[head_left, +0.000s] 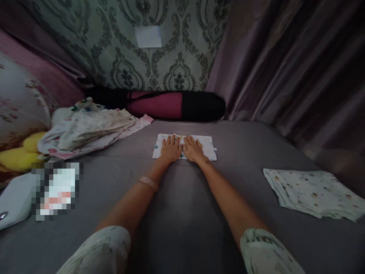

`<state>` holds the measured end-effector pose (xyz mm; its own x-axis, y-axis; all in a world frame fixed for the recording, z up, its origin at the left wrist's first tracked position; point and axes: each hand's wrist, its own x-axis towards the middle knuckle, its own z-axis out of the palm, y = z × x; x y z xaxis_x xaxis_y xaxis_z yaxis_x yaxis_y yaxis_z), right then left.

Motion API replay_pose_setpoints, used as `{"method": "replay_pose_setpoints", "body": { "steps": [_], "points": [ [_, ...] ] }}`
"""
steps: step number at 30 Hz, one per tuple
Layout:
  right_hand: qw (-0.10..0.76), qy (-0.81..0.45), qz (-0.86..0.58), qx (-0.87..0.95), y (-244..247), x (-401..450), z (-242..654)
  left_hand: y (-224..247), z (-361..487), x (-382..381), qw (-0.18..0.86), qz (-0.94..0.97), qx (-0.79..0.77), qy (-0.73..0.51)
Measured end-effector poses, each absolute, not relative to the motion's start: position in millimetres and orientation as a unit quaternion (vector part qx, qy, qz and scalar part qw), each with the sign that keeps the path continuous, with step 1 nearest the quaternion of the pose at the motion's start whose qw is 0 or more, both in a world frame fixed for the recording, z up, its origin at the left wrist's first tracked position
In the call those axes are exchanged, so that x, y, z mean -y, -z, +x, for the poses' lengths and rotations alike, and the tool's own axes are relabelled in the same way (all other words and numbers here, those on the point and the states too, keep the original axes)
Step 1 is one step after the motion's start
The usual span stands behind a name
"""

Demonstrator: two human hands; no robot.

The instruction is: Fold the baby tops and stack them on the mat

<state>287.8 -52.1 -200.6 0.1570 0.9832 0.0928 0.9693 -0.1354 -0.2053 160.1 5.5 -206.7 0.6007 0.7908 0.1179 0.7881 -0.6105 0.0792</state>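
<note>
Both arms reach forward to a white printed cloth that lies folded into a flat rectangle on the grey bed sheet. My left hand rests palm down on its left half, fingers stretched out. Beside it, my right hand lies flat near the cloth's middle, fingers pointing forward. The two hands almost touch at the thumbs. A small white tag sticks out at the cloth's right edge. The hands cover much of the printed pattern.
Another folded printed cloth lies at the right. To the left are a heap of printed clothes, a yellow plush item and a pale case by a blurred-out patch. A pink and black long bag lies along the wall.
</note>
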Motion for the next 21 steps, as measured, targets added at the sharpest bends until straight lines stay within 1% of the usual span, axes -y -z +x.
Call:
{"method": "replay_pose_setpoints", "body": {
  "steps": [5, 8, 11, 16, 21],
  "points": [
    [0.088, -0.022, -0.783, 0.615, 196.9, 59.1, 323.6, 193.2, 150.2, -24.0, 0.031, 0.911, -0.405, -0.067],
    [0.08, -0.012, -0.802, 0.592, 194.8, 62.7, 347.9, 188.9, 140.9, -41.3, 0.018, 0.912, -0.404, -0.072],
    [0.067, -0.02, -0.792, 0.606, 189.5, 59.6, 365.9, 189.9, 132.7, -62.3, 0.011, 0.905, -0.419, -0.072],
    [0.017, -0.059, -0.768, 0.637, 174.6, 42.5, 386.3, 188.0, 129.3, -96.1, 0.044, 0.915, -0.402, -0.021],
    [-0.02, -0.085, -0.773, 0.629, 163.9, 27.3, 393.8, 179.7, 136.2, -116.2, 0.059, 0.906, -0.42, 0.013]
  ]
}}
